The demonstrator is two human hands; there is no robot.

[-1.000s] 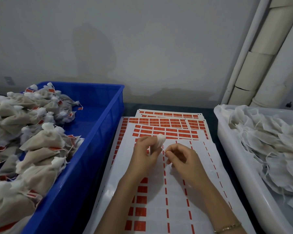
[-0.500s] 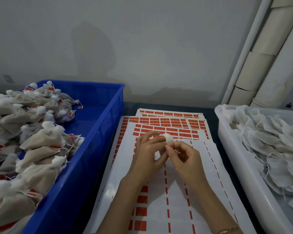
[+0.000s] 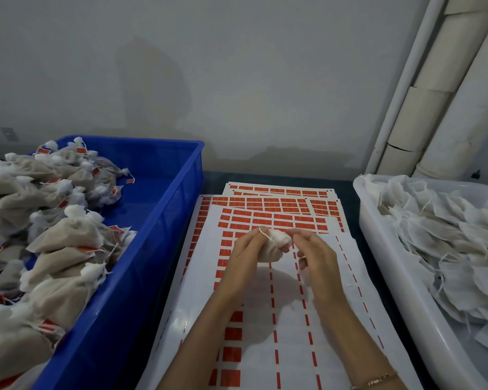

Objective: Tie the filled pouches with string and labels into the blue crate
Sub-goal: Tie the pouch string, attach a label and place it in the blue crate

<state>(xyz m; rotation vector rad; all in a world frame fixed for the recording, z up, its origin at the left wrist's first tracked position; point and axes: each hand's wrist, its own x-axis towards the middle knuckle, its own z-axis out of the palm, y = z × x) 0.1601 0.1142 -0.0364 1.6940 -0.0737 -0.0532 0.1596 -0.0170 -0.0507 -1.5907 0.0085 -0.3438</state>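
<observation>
Left edge of desk [image 3: 347,190]: blue crate [image 3: 152,220], long side running front to back. Tied pouches [image 3: 65,235] heaped in it along its left side, tan bodies with white gathered tops and small red tags; bare blue floor shows at the crate's far right corner.

Middle of desk, just beside the crate: label sheets [image 3: 279,319] stacked and fanned, white with rows of red labels. Far rows mostly full; near rows mostly peeled, leaving thin red strips.

Above the sheets, mid-stack: left hand [image 3: 245,254], fingers curled round one filled pouch [image 3: 271,250] and holding it clear of the paper. A thin string [image 3: 264,233] loops over the forefinger at the pouch neck. This pouch is outside the crate, between the two hands.

Right hand [image 3: 319,257] touching the pouch from the right: thumb and forefinger pinch at its white top, other fingers curled in. Bracelet [image 3: 378,380] on that wrist.

Right edge of desk: white tub [image 3: 392,277] piled with flat bags [image 3: 448,249], pale, strings trailing loose.

Behind the tub, at the far right corner: pale pipes [image 3: 434,94] slanting up the grey wall.
</observation>
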